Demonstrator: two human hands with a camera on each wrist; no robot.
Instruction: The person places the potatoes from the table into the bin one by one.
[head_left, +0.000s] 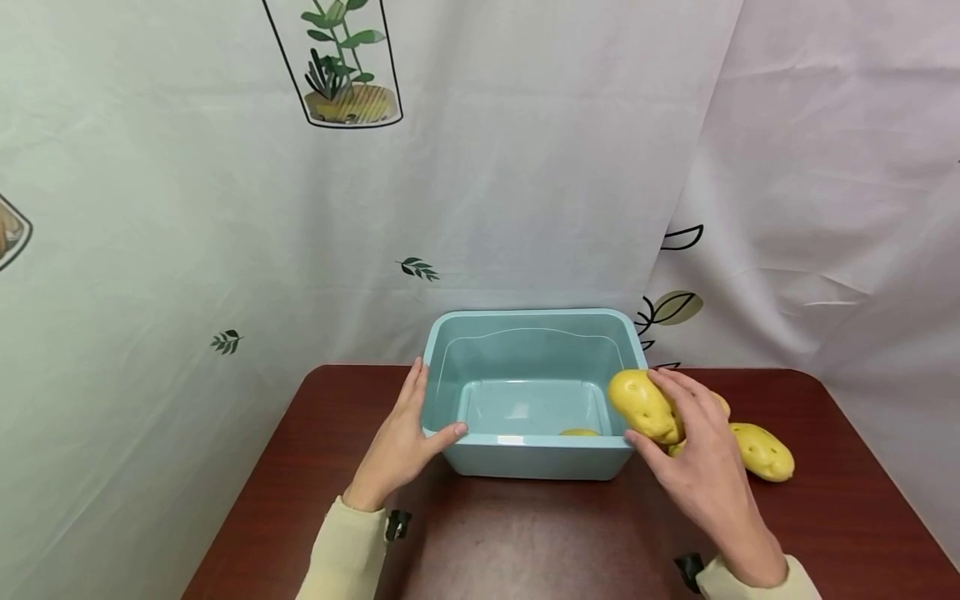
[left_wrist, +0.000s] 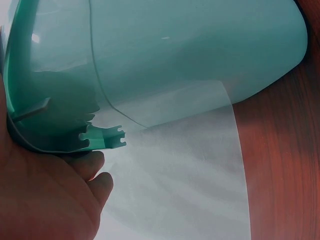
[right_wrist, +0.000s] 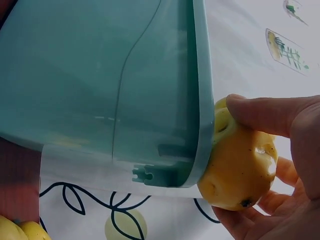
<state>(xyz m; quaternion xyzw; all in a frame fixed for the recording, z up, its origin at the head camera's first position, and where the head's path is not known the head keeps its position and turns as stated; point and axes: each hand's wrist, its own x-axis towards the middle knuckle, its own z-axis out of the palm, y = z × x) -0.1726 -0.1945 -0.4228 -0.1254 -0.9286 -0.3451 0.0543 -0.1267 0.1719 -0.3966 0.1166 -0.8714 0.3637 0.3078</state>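
Note:
My left hand [head_left: 401, 442] grips the near left corner of a light blue plastic basin [head_left: 536, 458]. Its thumb lies over the front rim and the fingers run along the outer left wall. In the left wrist view, fingertips [left_wrist: 101, 186] show just under the rim. My right hand [head_left: 701, 454] holds a yellow potato [head_left: 641, 404] at the basin's right rim, between thumb and fingers. A second potato [right_wrist: 221, 117] shows pressed against the held potato [right_wrist: 242, 170] in the right wrist view. Inside the basin, a potato [head_left: 580, 432] peeks above the front rim, mostly hidden.
Several potatoes lie on the dark red table [head_left: 517, 542] right of the basin; one potato [head_left: 763, 452] is plainly seen, others are partly behind my right hand. A pale curtain [head_left: 525, 183] with printed plants hangs behind the table.

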